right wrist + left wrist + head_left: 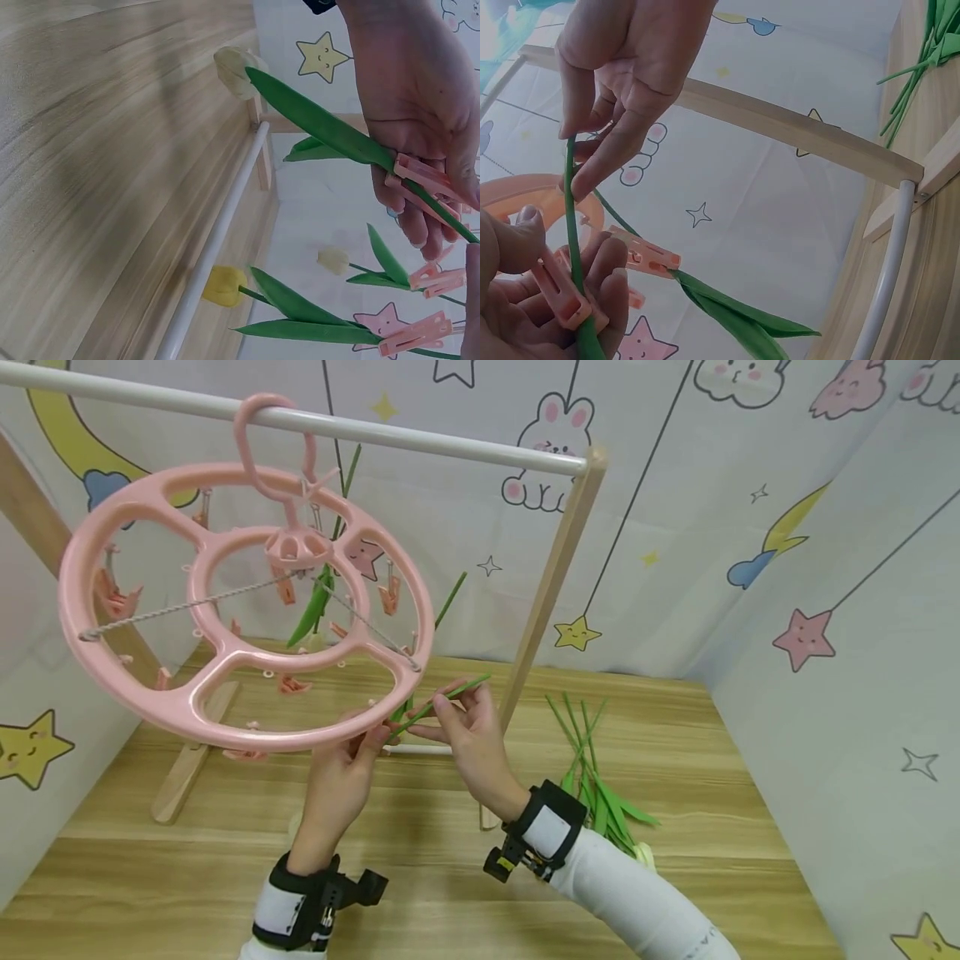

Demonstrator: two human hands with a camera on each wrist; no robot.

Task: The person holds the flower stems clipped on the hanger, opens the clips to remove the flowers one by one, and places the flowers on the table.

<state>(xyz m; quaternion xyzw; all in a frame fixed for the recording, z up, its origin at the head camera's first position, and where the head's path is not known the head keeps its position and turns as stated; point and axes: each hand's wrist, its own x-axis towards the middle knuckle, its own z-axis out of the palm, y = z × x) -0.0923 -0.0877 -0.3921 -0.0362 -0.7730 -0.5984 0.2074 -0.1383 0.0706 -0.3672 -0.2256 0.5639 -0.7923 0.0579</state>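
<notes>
A round pink drying hanger (142, 702) with small clothespins hangs in front of me. At its near rim my left hand (341, 785) grips a pink clothespin (562, 289) between thumb and fingers. The stem of a white artificial tulip (236, 71) runs between that clothespin's jaws. My right hand (480, 743) pinches the thin end of this green stem (435, 706), to the right of the left hand. In the right wrist view the tulip's flower and leaves point away from the clothespin. Beyond it, a yellow tulip (223, 286) and another white tulip (334, 260) are held in clothespins.
The hanger's hook sits over a white rod (420, 439) on a wooden frame (555, 577). A lower white bar (214, 247) crosses near the wood-grain surface (420, 893). Several loose tulips (600, 793) lie right of the frame. Patterned walls stand behind and beside.
</notes>
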